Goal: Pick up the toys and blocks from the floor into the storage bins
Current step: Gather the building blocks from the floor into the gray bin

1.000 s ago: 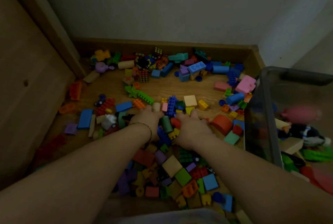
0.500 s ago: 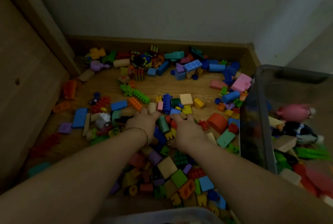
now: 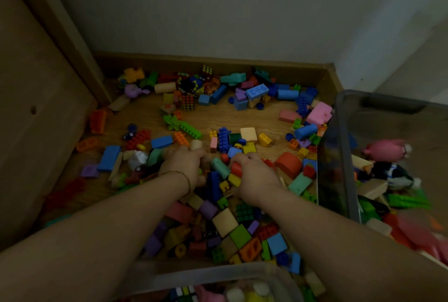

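Many coloured blocks and small toys cover the wooden floor (image 3: 242, 119). My left hand (image 3: 186, 163) and my right hand (image 3: 254, 175) lie palm down in the middle of the pile, fingers curled round a heap of blocks (image 3: 223, 175) between them. A teal cylinder (image 3: 219, 167) and a red block (image 3: 236, 168) show between the hands. A clear storage bin (image 3: 344, 156) stands at the right, holding a pink plush toy (image 3: 385, 150) and blocks. A second clear bin (image 3: 218, 275) sits at the bottom edge, near me.
A wooden cabinet side (image 3: 36, 131) closes off the left. A baseboard (image 3: 206, 66) and grey wall lie behind the pile. A bare patch of floor shows in the middle. Blocks lie thick under both forearms.
Both hands have drawn back toward me a little and closed tighter together round the blocks. The near bin has come into view at the bottom.
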